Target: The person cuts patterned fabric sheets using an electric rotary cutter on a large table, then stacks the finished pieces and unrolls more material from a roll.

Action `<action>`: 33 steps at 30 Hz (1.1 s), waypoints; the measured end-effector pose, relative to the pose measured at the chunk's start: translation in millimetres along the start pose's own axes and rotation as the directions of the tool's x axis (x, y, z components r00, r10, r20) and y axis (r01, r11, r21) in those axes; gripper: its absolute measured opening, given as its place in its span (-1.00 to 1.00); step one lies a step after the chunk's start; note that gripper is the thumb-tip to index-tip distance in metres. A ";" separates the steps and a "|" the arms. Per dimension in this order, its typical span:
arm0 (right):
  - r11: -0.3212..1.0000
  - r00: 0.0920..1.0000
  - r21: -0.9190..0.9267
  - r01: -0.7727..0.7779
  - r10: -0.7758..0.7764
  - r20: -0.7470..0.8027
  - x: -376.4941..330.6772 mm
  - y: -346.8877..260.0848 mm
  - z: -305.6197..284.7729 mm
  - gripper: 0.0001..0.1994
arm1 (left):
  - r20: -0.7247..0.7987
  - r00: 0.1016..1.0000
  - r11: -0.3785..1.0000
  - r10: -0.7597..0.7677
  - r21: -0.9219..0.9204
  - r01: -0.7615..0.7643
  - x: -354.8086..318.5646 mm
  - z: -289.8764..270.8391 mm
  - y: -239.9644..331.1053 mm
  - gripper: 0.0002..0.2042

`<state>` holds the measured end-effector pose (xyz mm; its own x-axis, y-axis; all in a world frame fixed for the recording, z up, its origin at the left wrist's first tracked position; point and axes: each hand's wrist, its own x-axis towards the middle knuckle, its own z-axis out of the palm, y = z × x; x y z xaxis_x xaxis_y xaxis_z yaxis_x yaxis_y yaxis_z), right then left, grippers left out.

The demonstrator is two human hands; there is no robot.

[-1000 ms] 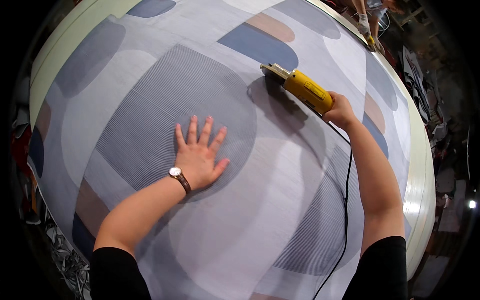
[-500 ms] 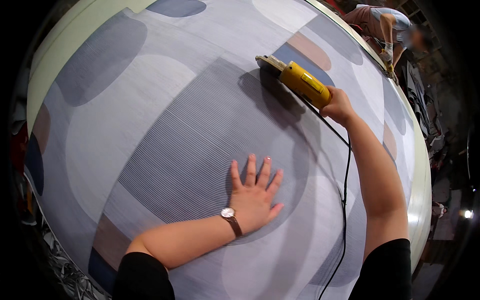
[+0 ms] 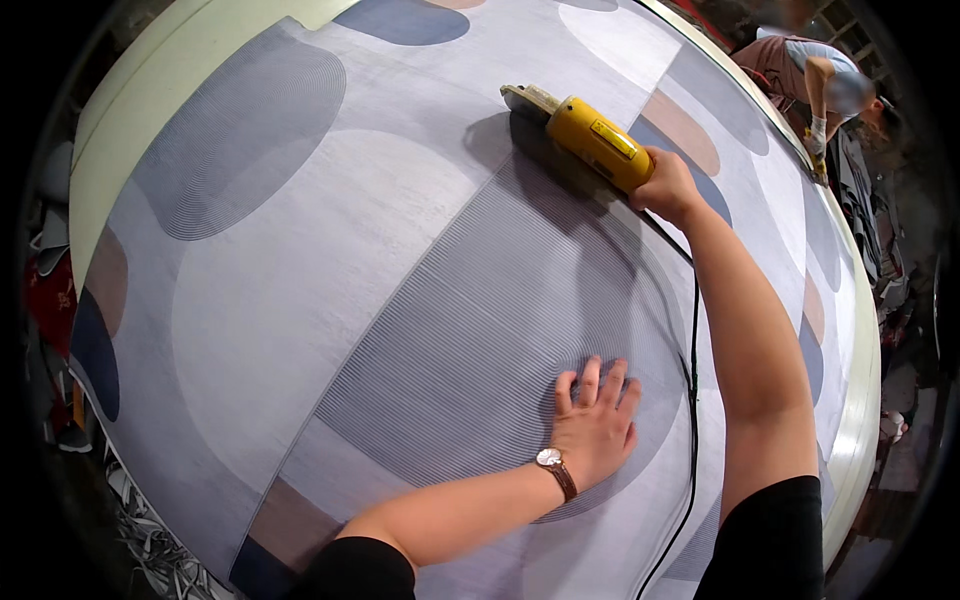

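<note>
In the head view, the right hand [image 3: 668,188] is gripping the rear of a yellow cylindrical corded power tool with a metal head [image 3: 600,142], fingers clamping its body above a large grey, blue and brown patterned carpet [image 3: 300,260]. The left hand [image 3: 595,430], wearing a round-faced watch with a brown strap [image 3: 549,458], is resting on the carpet's ribbed grey patch, its bent fingers standing slightly apart, holding nothing. A thin black cable [image 3: 693,390] is trailing between left hand and right forearm. A smooth cream surface [image 3: 140,110] is bordering the carpet. Grey scrap strips [image 3: 165,550] are lying heaped lower left; a co-worker in a brown apron [image 3: 775,65] is bending over the far right edge.
</note>
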<state>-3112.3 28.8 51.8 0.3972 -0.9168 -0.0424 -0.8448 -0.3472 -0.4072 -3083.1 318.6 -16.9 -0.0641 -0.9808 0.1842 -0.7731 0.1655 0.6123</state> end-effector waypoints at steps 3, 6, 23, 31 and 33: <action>1.000 1.000 0.017 0.026 -0.026 -0.015 8.2 -1.0 7.1 -0.46 | -0.116 0.993 0.999 -0.019 -0.035 0.015 5.1 16.3 10.2 -0.60; 0.999 0.999 0.018 0.042 -0.042 -0.020 13.8 -2.0 9.3 -0.46 | -0.169 0.985 0.999 -0.033 -0.046 0.025 5.9 33.5 22.1 -0.61; 0.996 0.995 -0.031 0.082 -0.084 -0.060 27.8 -33.8 7.5 -0.47 | -0.020 0.956 0.912 0.294 0.305 -0.274 5.1 -90.5 -127.1 -0.57; 0.982 0.982 0.021 0.188 -0.188 -0.023 30.4 -35.6 3.9 -0.50 | 0.083 0.970 0.957 0.231 0.164 -0.241 -3.2 -40.7 -61.5 -0.45; 0.979 0.980 0.038 0.200 -0.199 -0.021 33.4 -37.0 4.2 -0.51 | 0.082 0.971 0.962 0.224 0.142 -0.234 -0.9 -27.0 -51.8 -0.45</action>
<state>-3066.3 11.9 61.6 0.5500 -0.8331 0.0589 -0.7340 -0.5158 -0.4418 -3025.9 313.7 -28.0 -0.2876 -0.9237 0.2531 -0.8181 0.3743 0.4365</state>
